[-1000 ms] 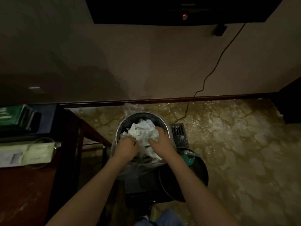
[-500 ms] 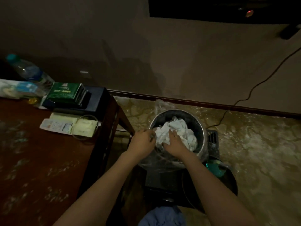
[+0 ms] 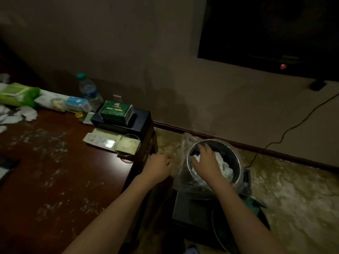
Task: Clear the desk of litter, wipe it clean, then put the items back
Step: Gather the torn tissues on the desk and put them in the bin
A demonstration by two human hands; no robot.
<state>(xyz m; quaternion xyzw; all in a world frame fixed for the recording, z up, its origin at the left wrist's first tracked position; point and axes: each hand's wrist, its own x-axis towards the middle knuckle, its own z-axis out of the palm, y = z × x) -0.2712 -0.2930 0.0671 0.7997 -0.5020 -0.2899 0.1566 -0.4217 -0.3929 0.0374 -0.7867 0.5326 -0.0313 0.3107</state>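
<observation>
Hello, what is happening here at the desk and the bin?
A person is clearing litter. The right hand presses flat on crumpled white tissues inside the lined metal bin on the floor beside the desk. The left hand hangs loosely curled between desk and bin, holding nothing visible. More crumpled tissues lie at the desk's far left, and its surface looks smeared, not yet wiped.

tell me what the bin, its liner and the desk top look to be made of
Bin: likely metal, its rim has a dull silvery sheen.
Liner: thin clear plastic film, crinkled and see-through.
Desk top: looks like dark reddish wood or veneer with a glossy finish, smeared with pale streaks.
</observation>
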